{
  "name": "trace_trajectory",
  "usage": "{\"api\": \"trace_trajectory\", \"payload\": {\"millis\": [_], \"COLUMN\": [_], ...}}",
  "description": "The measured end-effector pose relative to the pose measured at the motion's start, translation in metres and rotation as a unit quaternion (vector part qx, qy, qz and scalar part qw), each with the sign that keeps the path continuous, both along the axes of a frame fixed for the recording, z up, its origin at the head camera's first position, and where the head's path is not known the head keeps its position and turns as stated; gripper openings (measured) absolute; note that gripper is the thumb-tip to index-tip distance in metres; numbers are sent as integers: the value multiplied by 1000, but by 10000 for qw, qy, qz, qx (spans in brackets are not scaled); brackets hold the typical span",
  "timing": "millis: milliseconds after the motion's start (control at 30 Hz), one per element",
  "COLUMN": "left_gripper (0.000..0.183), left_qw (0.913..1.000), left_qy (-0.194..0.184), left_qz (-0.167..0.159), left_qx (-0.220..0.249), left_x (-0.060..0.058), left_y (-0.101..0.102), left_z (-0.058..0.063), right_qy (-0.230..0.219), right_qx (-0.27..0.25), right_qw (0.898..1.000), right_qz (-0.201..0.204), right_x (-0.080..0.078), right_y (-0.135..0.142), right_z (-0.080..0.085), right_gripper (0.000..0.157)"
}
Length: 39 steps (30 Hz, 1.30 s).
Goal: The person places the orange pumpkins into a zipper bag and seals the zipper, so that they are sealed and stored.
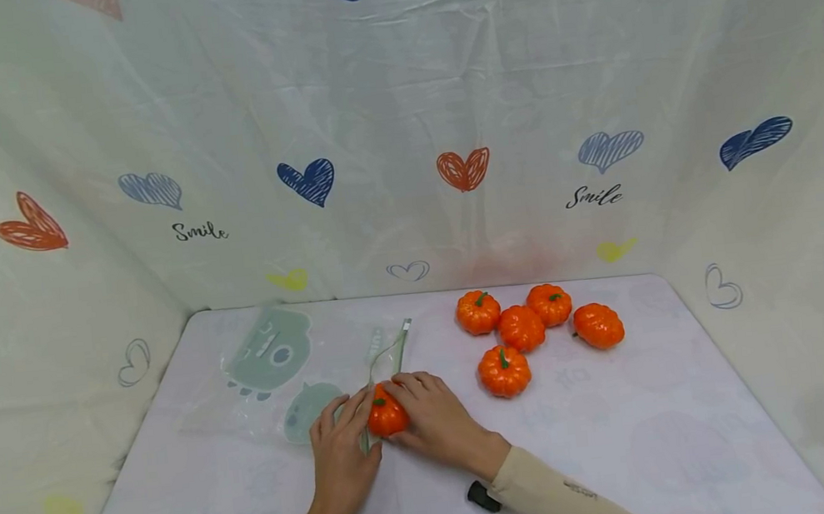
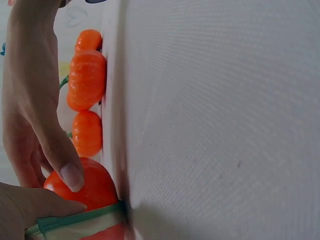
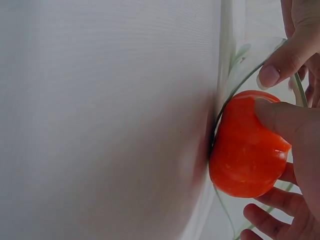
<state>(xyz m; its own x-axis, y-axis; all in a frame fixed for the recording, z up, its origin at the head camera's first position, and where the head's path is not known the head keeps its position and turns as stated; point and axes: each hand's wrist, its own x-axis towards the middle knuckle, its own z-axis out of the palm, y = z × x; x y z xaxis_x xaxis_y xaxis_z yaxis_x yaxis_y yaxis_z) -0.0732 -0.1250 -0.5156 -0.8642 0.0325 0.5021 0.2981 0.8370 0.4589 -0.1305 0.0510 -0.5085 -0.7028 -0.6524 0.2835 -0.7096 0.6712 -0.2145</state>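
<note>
A small orange toy pumpkin (image 1: 389, 418) sits at the opening of a clear zip bag (image 1: 217, 407) printed with green cartoon figures. My right hand (image 1: 440, 421) grips this pumpkin from the right; in the right wrist view its thumb lies across the orange side (image 3: 245, 155). At the bag's mouth, my left hand (image 1: 343, 461) holds the green-edged rim between thumb and fingers, as the right wrist view shows. The rim stands partly raised around the pumpkin. In the left wrist view the green zip strip (image 2: 82, 217) crosses in front of the pumpkin, hiding part of it.
Several more orange pumpkins (image 1: 521, 328) lie in a loose group at the back right of the white table (image 1: 627, 435). A pale curtain (image 1: 394, 83) printed with hearts encloses the back and sides. Dark wrist devices (image 1: 483, 496) show beneath the sleeves.
</note>
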Motion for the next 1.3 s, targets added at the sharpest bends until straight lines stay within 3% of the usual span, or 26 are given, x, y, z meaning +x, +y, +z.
{"api": "trace_trajectory", "payload": {"millis": [267, 833, 1300], "left_gripper": [88, 87, 88], "left_qw": [9998, 9988, 9983], "left_qy": [180, 456, 522], "left_qz": [-35, -136, -161], "left_qx": [-107, -71, -182], "left_x": [-1, -2, -3], "left_y": [-1, -3, -4], "left_z": [-1, 0, 6], "right_qy": [32, -82, 89], "right_qx": [227, -91, 322], "right_qw": [9997, 9998, 9993], "right_qz": [101, -146, -153], "right_x": [-4, -4, -9], "right_y": [-6, 1, -13], "right_z": [-2, -8, -4], "right_gripper": [69, 71, 67]}}
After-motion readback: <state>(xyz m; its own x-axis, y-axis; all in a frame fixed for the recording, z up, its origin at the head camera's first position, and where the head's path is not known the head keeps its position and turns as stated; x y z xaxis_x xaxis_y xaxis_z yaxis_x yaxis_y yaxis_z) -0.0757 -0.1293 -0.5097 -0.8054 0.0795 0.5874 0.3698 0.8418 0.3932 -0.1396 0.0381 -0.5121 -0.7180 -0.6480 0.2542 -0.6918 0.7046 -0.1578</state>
